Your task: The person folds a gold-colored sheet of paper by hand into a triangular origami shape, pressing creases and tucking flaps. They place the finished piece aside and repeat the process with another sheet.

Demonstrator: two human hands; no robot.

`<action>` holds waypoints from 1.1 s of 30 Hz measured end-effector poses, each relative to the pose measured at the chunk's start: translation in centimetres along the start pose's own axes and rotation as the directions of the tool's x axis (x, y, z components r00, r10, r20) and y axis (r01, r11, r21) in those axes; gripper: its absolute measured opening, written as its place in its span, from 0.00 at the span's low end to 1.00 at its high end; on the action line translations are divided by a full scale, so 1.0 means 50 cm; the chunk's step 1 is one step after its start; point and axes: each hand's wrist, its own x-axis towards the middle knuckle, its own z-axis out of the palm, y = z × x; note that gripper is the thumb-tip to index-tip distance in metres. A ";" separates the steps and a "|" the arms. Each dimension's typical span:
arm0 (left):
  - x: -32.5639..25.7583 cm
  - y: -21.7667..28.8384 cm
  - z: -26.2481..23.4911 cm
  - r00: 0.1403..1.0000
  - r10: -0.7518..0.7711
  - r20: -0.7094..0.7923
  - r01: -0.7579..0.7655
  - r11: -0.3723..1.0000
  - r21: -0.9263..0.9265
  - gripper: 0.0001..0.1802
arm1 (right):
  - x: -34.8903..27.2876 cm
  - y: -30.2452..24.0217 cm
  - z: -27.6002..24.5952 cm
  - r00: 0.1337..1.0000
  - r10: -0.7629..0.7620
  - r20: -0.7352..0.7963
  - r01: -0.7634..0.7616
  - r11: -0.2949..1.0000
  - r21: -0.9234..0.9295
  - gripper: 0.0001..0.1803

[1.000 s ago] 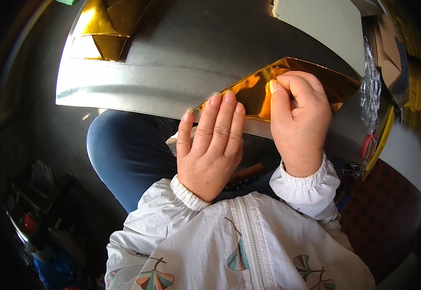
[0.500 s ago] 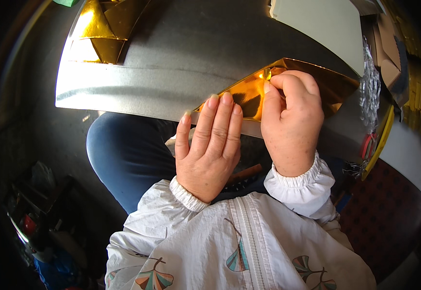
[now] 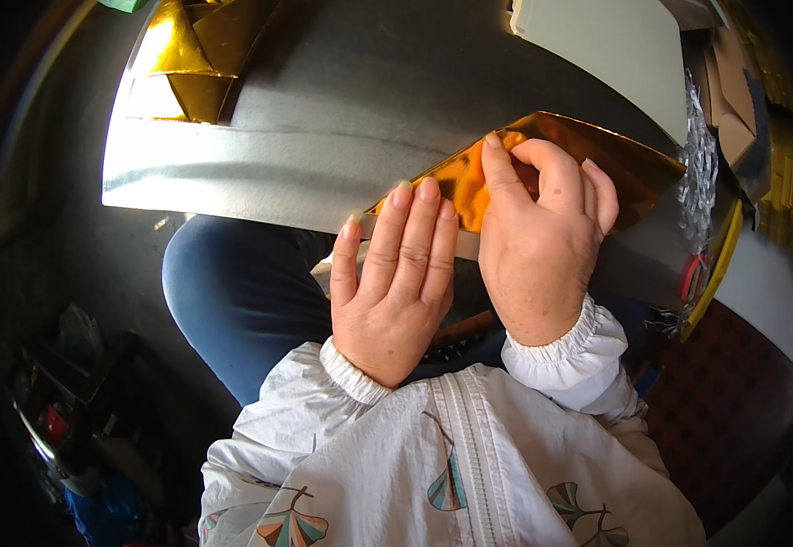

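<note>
A: Quick q: where's the gold foil sheet [image 3: 456,178]?
B: On the metal table [image 3: 351,146], along its near edge, R of ctr. Peak points to the table's far side, darker part runs twd the table's R end.
A: L hand [image 3: 393,287]?
B: At the table's near edge, back of hand up, fingers straight & slightly apart, tips at the foil's L end. Flat, not gripping anything.
A: R hand [image 3: 542,246]?
B: Also at the table's near edge, farther twd its R end. Thumb + index bent twd each other at the foil, thumb tip on it, other fingers loosely curled. Foil's bulging up orange by the thumb. Can't tell if it's actually pinched or only pressed.
A: Other stuff?
B: Folded gold pc [image 3: 200,46] at the table's far L corner, creased, w/ bright glare. Pale flat board [image 3: 611,46] over the table's far R part.
A: Off the table?
B: Clear crinkly strands [image 3: 695,164] by its R end, brown cardboard box [image 3: 732,105] past that. Dark blue knee [image 3: 232,292] below its near edge, L side.
</note>
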 end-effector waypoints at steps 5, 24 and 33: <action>0.001 0.003 0.006 0.999 -0.019 -0.036 0.019 1.000 0.005 0.31 | -0.014 -0.009 -0.007 0.998 0.011 0.066 -0.009 1.000 -0.025 0.25; 0.005 -0.001 -0.009 1.000 0.008 0.008 -0.008 1.000 0.007 0.41 | -0.001 0.052 -0.013 0.976 -0.204 -0.071 0.196 0.975 -0.108 0.24; -0.002 -0.003 0.001 1.000 0.021 -0.012 -0.021 1.000 -0.009 0.42 | -0.010 0.055 -0.013 0.996 -0.074 0.047 0.076 0.996 -0.038 0.25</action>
